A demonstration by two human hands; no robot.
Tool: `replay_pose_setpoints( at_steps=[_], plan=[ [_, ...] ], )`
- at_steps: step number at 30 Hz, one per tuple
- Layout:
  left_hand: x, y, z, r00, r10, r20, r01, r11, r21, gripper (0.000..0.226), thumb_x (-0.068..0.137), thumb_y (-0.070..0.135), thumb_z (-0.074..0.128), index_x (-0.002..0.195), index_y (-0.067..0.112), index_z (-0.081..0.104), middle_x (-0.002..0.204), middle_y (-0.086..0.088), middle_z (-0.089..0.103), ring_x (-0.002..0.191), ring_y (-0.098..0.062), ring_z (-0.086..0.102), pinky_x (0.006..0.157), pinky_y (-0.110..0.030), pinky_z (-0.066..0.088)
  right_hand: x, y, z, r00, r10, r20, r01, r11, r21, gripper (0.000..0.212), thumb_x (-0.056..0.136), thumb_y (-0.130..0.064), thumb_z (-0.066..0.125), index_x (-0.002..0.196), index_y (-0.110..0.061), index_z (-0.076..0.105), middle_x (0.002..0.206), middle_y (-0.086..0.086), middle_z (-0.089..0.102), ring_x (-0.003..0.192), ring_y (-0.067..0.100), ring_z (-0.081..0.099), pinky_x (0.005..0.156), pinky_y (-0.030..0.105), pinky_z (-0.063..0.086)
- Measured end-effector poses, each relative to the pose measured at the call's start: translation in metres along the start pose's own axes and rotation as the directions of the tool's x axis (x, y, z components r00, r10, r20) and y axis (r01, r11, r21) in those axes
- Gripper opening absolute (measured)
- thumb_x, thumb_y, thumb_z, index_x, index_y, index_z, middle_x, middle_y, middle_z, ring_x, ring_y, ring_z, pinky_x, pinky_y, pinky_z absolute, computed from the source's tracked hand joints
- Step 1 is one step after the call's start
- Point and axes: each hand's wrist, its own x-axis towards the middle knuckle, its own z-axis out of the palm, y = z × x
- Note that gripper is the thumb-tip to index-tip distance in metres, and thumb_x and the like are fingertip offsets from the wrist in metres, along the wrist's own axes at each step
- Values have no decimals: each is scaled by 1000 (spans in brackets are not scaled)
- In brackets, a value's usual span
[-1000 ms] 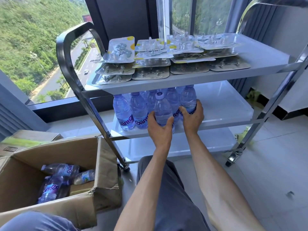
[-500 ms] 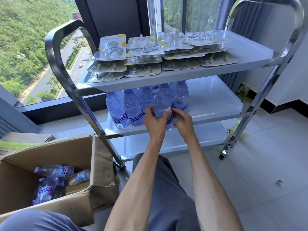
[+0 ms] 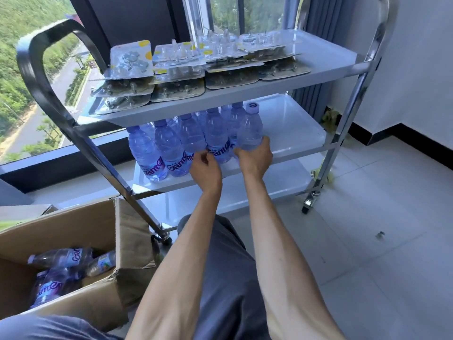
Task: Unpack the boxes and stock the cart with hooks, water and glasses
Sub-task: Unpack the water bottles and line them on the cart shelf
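Note:
A steel three-shelf cart [image 3: 326, 69] stands by the window. Its top shelf holds several blister packs of hooks [image 3: 196, 69]. On the middle shelf several water bottles [image 3: 169, 148] with purple labels stand in rows at the left. My right hand [image 3: 256, 157] grips the lower part of the rightmost water bottle [image 3: 250, 128], which stands upright at the end of the front row. My left hand [image 3: 206, 170] hovers just in front of the bottles with loosely curled fingers and holds nothing.
An open cardboard box [image 3: 122, 244] with a few bottles [image 3: 61, 258] lying inside sits on the floor at the lower left. The right half of the middle shelf [image 3: 294, 123] is bare. My knee is below the cart; tiled floor spreads to the right.
My right hand moved a bottle to the right end of the front row and still grips it. My left hand let go and drew back from the bottles.

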Motion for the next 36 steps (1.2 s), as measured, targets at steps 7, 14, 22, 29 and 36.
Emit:
replay_pose_setpoints(
  at_steps=[7,14,22,29,36],
  plan=[
    [-12,-14,19,997,-82,-4,81,984,161,28,89,12,57,117,11,56,106,-5,65,96,-24,59,75,-28,37,52,1,-12,990,1,-142,-8,999,-47,57,67,-4,77,119,-8,53,111,11,66,100,31,63,80,38,54],
    [-2,-16,26,992,-107,-66,117,978,171,26,87,11,60,111,7,51,107,-14,61,97,-33,58,78,-38,44,83,22,-6,989,-23,146,29,999,-42,50,73,-17,79,117,-12,54,110,4,65,96,23,62,78,30,49],
    [-1,-28,26,995,-82,-63,92,977,190,16,86,10,60,101,8,55,101,-11,63,93,-30,59,82,-41,50,84,43,-5,984,-15,176,35,993,-109,78,81,-13,73,148,-15,33,144,8,48,130,28,47,103,35,43],
    [11,-49,-21,985,-58,-161,71,995,76,20,85,4,55,102,15,60,90,1,64,84,-21,60,75,-28,43,-1,49,23,954,-150,-259,134,988,-78,50,68,16,54,117,6,59,114,21,58,113,37,51,91,38,41],
    [57,-79,-138,879,-34,-475,102,988,119,20,82,2,55,95,8,69,92,-8,72,86,-23,64,77,-21,42,-120,47,106,913,-331,239,339,941,5,16,77,14,56,83,2,64,80,13,68,76,32,60,69,37,43]
  ],
)
